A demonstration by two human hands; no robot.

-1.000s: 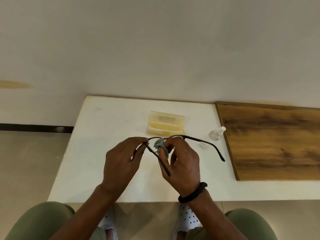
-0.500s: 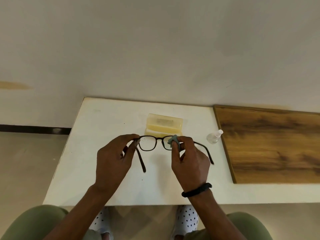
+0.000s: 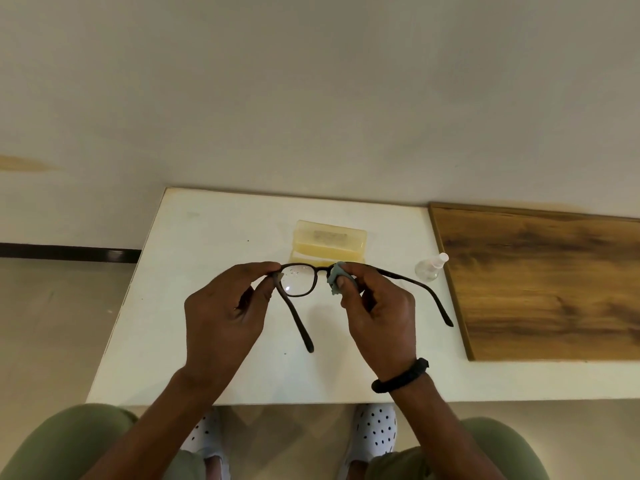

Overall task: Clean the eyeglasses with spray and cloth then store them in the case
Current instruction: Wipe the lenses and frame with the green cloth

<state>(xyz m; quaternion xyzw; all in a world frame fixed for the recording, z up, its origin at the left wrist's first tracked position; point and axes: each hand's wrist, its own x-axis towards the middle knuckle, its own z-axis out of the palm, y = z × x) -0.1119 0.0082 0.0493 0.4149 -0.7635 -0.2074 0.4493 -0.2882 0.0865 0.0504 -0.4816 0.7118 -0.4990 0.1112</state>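
Note:
I hold dark-framed eyeglasses (image 3: 300,282) above the white table (image 3: 194,258), temples unfolded toward me. My left hand (image 3: 221,313) pinches the frame's left corner at the hinge. My right hand (image 3: 377,313) presses a small blue-grey cloth (image 3: 335,277) over the right lens, which is hidden by cloth and fingers. The left lens shows small droplets. A translucent yellow glasses case (image 3: 329,242) stands open just behind the glasses. A small clear spray bottle (image 3: 429,268) lies on its side to the right of the case.
A wooden board (image 3: 540,285) covers the table's right part, its edge beside the bottle. The wall rises straight behind the table. My knees and spotted white shoes show below the table's near edge.
The glasses turned from slanted to level and facing me. My right hand with the cloth shifted from the frame's middle onto the right lens. The hands spread slightly apart.

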